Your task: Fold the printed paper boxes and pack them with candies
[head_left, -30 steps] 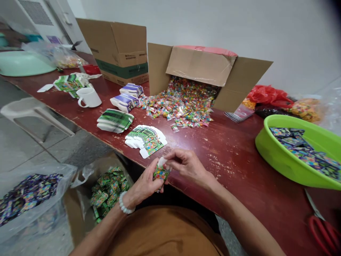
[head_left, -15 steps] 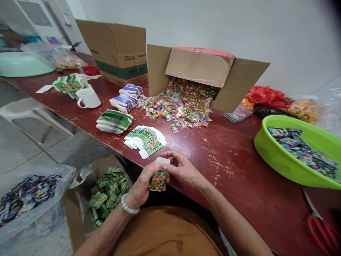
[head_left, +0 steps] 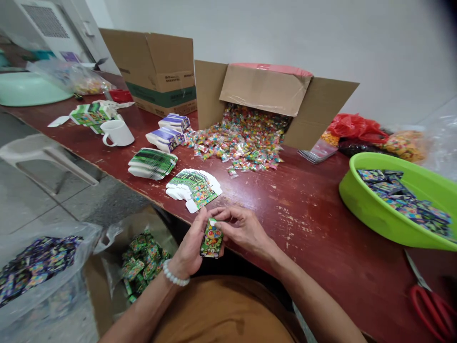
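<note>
A small green printed candy box stands upright between my hands at the table's front edge. My left hand is wrapped round its left side, a pale bead bracelet on the wrist. At its top, the fingers of my right hand pinch and press on the flap end, where a bit of white shows. Just beyond lies a fanned stack of flat green cartons, with a second stack of green cartons behind it. Wrapped candies spill from a tipped cardboard box.
A lime-green basin with dark packets stands at the right, red-handled scissors in front of it. A white mug and purple cartons sit left of the candies. Below the edge are a carton of green boxes and a bag of purple packets.
The white flap that stood up at the top of the candy box is now folded down. My right fingers have moved slightly lower onto the box top.
</note>
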Motion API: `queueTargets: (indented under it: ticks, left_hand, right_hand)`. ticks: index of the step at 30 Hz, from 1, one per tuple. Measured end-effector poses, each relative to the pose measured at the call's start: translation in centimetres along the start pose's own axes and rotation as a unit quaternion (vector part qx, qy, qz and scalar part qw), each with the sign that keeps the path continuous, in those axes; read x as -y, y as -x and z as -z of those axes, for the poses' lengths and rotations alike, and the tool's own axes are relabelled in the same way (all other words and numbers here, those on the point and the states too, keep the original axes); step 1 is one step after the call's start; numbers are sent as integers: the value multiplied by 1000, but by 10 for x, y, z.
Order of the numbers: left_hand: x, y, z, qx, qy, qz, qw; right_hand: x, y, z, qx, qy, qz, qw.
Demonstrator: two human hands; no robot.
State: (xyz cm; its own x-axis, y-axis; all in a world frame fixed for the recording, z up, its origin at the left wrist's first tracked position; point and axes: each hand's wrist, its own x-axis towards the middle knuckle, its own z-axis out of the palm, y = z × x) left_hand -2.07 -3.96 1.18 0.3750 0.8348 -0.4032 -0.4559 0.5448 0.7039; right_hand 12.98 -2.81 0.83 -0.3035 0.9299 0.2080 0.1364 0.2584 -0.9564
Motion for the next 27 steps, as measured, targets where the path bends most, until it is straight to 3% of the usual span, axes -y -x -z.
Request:
queueTargets:
  ticks: [3,6,8,12,15,20,23,27]
  left_hand:
    - [4,-2,2,-1,-26,-7,1000]
    - [4,-2,4,-11,-47,-1,999]
    - [3,-2,4,-29,-39,12,999]
    - [-1,-3,4,-26,31,49,998]
    - [-1,-7,4,-23,91,45,995]
    - [-1,-12,9,-49,144,30,988]
    - [-4,-11,8,-61,161,13,985]
    - [-6,-10,9,-65,187,10,980]
  right_hand:
    - [-4,-5,-2,21,-116,-91,989]
    - [-4,-8,-3,18,-137,-128,982]
    - [-3,-6,-3,8,-106,-109,988]
    - [2,2,-4,-17,8,11,1000]
    - [0,9,-5,-1,70,75,995]
    - [-8,17,-11,73,227,114,965]
    - [-7,14,-15,67,294,138,943]
    - [-5,5,-24,48,282,128,950]
